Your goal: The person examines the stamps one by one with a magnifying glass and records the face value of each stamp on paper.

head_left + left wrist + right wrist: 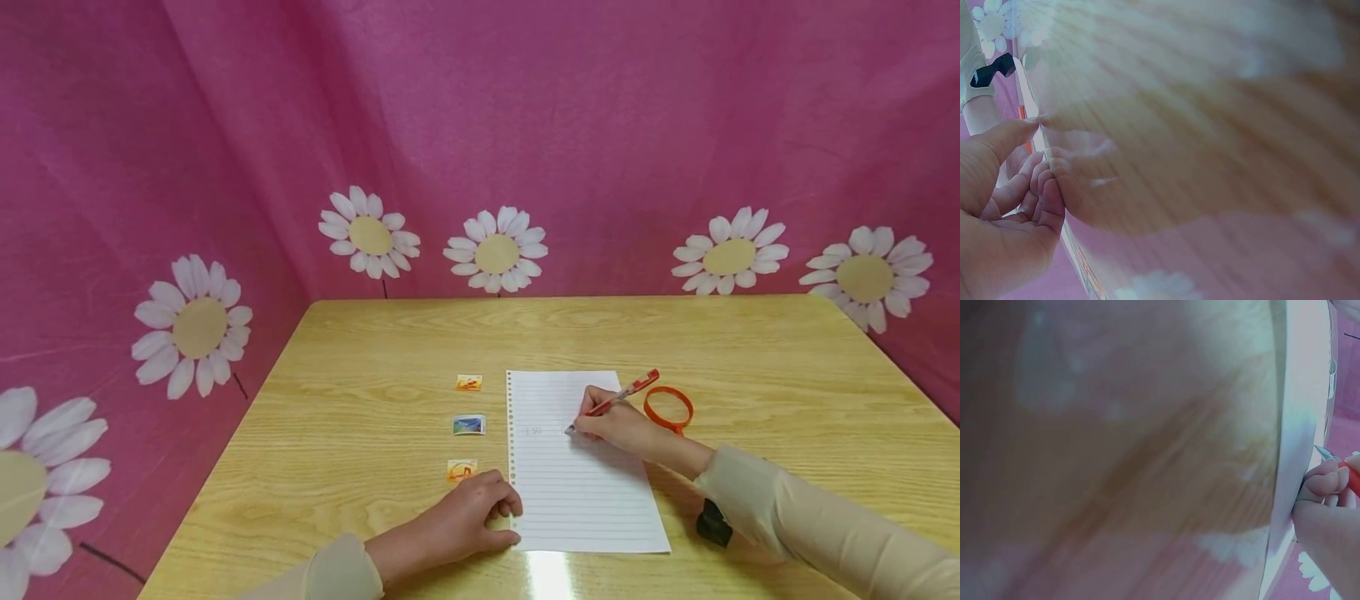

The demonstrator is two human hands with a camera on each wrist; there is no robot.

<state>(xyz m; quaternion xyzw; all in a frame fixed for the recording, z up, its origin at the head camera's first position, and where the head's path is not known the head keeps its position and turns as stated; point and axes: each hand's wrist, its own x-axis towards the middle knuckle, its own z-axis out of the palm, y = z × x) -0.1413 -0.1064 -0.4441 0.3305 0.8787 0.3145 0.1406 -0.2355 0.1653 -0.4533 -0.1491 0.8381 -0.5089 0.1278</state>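
A red pen [624, 392] is pinched in my right hand [619, 428], its tip at the lined paper [577, 508]. Faint writing shows at the left of the same line on the sheet. In the right wrist view the metal tip of the pen [1324, 452] stands out past the fingertips. My left hand [472, 518] rests at the sheet's lower left edge, fingers loosely bent, thumb and fingertips touching the paper's margin. In the left wrist view the left hand [1016, 187] has nothing in its grasp.
Three small stamps, a yellow one [469, 382], a blue one [468, 425] and another yellow one [461, 470], lie in a column left of the paper. An orange-rimmed magnifying glass [669, 407] lies right of the sheet, its handle partly hidden by the right arm. Pink curtains [600, 125] surround the wooden table [360, 400].
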